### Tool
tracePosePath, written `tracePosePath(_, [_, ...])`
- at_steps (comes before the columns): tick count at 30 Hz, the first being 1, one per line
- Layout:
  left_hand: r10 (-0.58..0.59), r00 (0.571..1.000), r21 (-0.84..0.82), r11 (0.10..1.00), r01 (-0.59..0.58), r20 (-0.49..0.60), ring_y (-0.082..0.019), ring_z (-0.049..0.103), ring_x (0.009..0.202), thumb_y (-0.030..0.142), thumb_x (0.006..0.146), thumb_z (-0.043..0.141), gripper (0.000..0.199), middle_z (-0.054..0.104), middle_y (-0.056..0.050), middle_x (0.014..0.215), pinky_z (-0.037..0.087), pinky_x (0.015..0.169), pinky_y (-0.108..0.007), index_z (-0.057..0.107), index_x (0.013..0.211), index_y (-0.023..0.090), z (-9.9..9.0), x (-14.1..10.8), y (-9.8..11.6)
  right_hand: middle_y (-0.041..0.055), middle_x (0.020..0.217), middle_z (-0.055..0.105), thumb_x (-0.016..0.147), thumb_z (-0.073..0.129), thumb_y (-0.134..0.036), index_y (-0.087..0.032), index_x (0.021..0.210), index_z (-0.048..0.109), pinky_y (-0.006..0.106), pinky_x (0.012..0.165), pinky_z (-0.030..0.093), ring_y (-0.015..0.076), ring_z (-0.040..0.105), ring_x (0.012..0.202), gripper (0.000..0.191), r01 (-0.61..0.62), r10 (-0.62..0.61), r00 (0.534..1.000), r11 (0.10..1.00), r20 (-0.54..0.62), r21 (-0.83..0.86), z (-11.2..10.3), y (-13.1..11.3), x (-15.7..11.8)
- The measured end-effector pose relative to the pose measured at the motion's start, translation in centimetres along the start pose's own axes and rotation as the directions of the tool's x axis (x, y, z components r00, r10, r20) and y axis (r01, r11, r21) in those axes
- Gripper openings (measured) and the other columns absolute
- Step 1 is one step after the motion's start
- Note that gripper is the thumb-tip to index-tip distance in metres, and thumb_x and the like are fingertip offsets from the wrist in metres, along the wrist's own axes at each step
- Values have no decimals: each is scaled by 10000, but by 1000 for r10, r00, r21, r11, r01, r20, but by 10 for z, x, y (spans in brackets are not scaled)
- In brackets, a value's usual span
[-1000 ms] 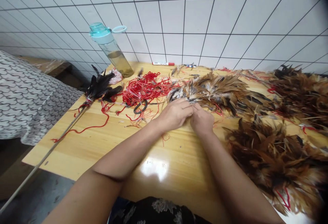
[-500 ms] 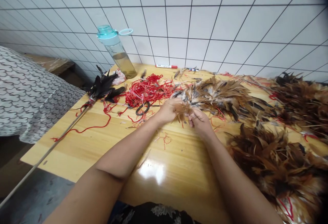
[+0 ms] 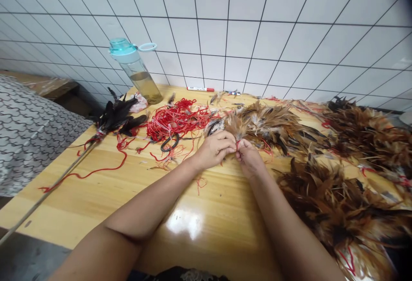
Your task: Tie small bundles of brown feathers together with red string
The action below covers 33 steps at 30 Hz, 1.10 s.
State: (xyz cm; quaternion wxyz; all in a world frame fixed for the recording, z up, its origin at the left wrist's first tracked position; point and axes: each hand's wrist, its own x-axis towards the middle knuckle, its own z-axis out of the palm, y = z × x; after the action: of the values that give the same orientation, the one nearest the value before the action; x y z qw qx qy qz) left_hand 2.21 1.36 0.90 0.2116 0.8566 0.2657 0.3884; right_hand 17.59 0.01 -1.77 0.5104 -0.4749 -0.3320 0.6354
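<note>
Over the middle of the table my left hand (image 3: 217, 149) and my right hand (image 3: 249, 156) meet at their fingertips, both closed in a pinch. A bit of red string (image 3: 238, 144) shows between the fingertips. Light brown feathers (image 3: 235, 125) rise just above the fingers, with their lower ends hidden by them. Where this small bunch stops and the feather pile behind begins is hard to see. Just beyond the hands lies that pile of brown and black feathers (image 3: 280, 124). Left of it is a tangle of red string (image 3: 175, 120), with black-handled scissors (image 3: 170, 143) at its near edge, partly covered.
A water bottle (image 3: 138, 75) stands at the back left by the tiled wall. Black feathers tied to a stick (image 3: 54, 191) overhang the table's left edge. Large brown feather bunches (image 3: 337, 203) fill the right side. A red-and-white marker (image 3: 200, 89) lies along the back.
My left hand has turned, its back now facing me and its fingertips against the right hand's. The brown feathers between the hands now point away from me, and red string shows. The view has shifted slightly.
</note>
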Motion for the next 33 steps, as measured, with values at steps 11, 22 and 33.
tracePosePath(11, [-364,914,-569,720,398,178,-129,618,787,362,879,579,253,668,-72,852,498,764,-276,596,946,119,-2,-3,-4,-71,590,485,586,723,-175,-176,680,493,174,439,195,33,332,455,248,-290,241,927,946,287,142,-2,-9,-8])
tracePosePath(22, [-288,953,-392,869,301,93,-80,585,641,215,901,491,192,640,-51,841,497,642,-232,648,964,123,2,-1,-10,-19,701,534,632,680,-59,-142,684,546,134,438,262,38,386,524,166,-507,360,837,793,412,338,-3,-7,-8])
tracePosePath(33, [-202,971,-223,948,227,129,-109,619,810,131,866,509,188,665,-56,883,487,765,-228,684,934,133,-10,3,-10,9,731,568,696,758,-136,-117,734,626,121,490,352,33,417,573,139,-479,287,816,822,502,308,-10,-2,-7])
